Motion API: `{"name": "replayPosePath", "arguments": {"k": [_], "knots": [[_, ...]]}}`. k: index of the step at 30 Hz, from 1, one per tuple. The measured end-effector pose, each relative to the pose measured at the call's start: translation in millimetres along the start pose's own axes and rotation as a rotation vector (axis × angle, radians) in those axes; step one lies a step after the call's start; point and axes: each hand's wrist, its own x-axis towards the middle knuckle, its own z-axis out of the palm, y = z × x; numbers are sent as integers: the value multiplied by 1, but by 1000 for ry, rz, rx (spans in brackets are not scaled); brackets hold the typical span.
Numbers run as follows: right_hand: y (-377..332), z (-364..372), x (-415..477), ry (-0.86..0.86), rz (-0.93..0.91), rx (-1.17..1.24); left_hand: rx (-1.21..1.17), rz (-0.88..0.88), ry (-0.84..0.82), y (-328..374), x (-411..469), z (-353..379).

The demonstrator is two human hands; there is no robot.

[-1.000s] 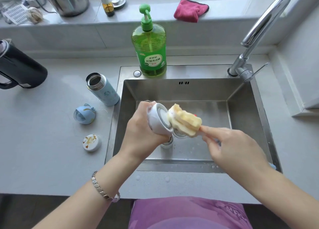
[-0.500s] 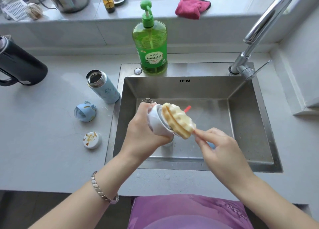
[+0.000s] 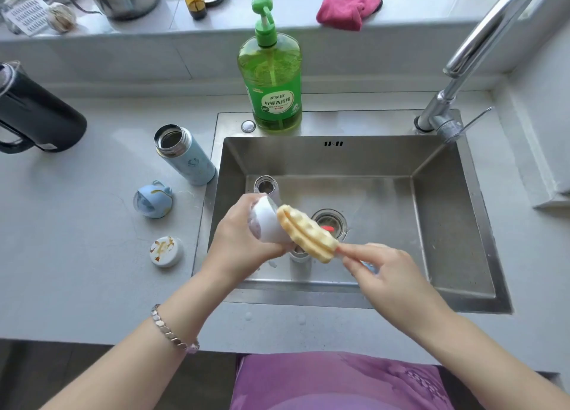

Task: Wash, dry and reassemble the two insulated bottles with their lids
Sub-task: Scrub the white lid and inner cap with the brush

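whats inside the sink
An open bottle stands in the sink, and the drain holds something red. The left hand and sponge cover most of another metal piece.

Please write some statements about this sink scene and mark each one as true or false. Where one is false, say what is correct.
1. The left hand grips a white plastic lid. True.
2. The pale blue steel bottle stands inside the steel sink. False: it stands on the grey counter, left of the sink.
3. The right hand holds a yellow sponge brush against the lid. True.
4. The pink cloth lies in the sink. False: it lies on the grey ledge behind it.
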Motion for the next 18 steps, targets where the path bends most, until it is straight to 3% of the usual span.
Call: {"name": "replayPosePath", "arguments": {"k": [7, 13, 18], "knots": [[50, -27, 38, 147, 231, -37, 396, -152, 106, -49, 69, -22], [66, -19, 67, 120, 319, -41, 743, -113, 17, -50, 140, 14], [79, -12, 85, 118, 388, -30, 829, -108, -52, -72, 169, 46]]}}
